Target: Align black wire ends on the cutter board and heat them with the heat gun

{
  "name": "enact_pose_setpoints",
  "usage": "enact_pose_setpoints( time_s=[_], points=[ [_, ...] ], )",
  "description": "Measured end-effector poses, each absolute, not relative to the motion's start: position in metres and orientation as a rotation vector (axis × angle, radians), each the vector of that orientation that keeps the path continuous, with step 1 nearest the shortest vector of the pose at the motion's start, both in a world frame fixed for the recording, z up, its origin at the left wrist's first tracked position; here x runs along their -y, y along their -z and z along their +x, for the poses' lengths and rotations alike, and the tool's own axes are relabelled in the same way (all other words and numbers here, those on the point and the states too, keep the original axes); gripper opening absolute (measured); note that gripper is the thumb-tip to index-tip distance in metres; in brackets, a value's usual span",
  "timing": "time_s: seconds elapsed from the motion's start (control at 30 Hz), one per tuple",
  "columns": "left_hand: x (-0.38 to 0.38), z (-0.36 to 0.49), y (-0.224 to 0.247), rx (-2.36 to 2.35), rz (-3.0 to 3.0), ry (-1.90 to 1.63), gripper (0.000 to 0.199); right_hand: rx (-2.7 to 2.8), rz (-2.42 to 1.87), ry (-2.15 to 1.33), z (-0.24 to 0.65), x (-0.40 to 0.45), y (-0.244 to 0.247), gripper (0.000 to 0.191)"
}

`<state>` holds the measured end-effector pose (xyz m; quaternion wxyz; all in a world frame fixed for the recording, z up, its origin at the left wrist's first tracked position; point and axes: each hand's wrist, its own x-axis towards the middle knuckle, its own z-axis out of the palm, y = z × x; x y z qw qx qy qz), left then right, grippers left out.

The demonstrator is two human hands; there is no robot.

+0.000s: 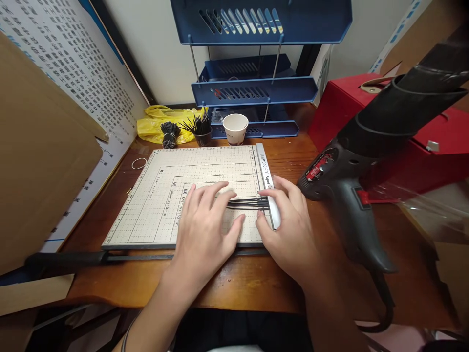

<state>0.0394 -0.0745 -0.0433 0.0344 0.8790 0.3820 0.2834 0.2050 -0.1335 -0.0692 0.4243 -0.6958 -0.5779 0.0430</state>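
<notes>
A bundle of thin black strands [247, 203] lies across the right part of the gridded paper cutter board [154, 205], its right end against the silver guide strip [264, 168]. My left hand [205, 222] rests over the strands' left end, fingers apart and curved, with the thumb on the near side. That end is hidden under the fingers. My right hand [287, 227] is at the guide strip, thumb and fingertips around the strands' right end. The cutter's blade arm with a black handle [69, 259] lies low along the board's near edge.
A black heat gun [351, 195] stands at the right before a red box [384, 132]. Behind the board are a tied black bundle [170, 135], a dark cup of strands [203, 139], a white paper cup [235, 128], a yellow bag [148, 128] and blue trays [254, 91].
</notes>
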Motion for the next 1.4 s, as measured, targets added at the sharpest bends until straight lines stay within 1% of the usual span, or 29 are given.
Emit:
enact_pose_setpoints(
  time_s=[0.17, 0.33, 0.5, 0.67, 0.87, 0.97, 1.27, 1.33, 1.4],
  points=[
    [0.073, 0.032, 0.043, -1.277, 2.66, -0.868, 0.027, 1.518, -1.837, -0.008, 0.201, 0.132, 0.07, 0.026],
    [0.074, 0.036, 0.047, -1.218, 2.679, -0.815, 0.037, 1.524, -1.845, -0.007, 0.202, 0.132, 0.07, 0.023],
    [0.083, 0.042, 0.046, -1.047, 2.808, -0.592, 0.05, 1.525, -1.836, -0.009, 0.202, 0.132, 0.072, 0.023],
    [0.09, 0.042, 0.049, -0.972, 2.895, -0.409, 0.053, 1.511, -1.846, -0.002, 0.201, 0.131, 0.073, 0.023],
    [0.09, 0.041, 0.052, -0.965, 2.917, -0.346, 0.059, 1.49, -1.846, 0.022, 0.2, 0.13, 0.072, 0.031],
    [0.09, 0.041, 0.051, -0.967, 2.91, -0.342, 0.059, 1.464, -1.838, 0.016, 0.199, 0.129, 0.072, 0.035],
    [0.09, 0.041, 0.052, -0.963, 2.905, -0.356, 0.06, 1.381, -1.793, -0.061, 0.199, 0.127, 0.071, 0.038],
    [0.09, 0.041, 0.053, -0.967, 2.903, -0.356, 0.059, 1.374, -1.821, -0.049, 0.199, 0.126, 0.071, 0.034],
    [0.09, 0.041, 0.053, -0.971, 2.901, -0.362, 0.059, 1.387, -1.862, -0.031, 0.199, 0.126, 0.072, 0.024]
  ],
)
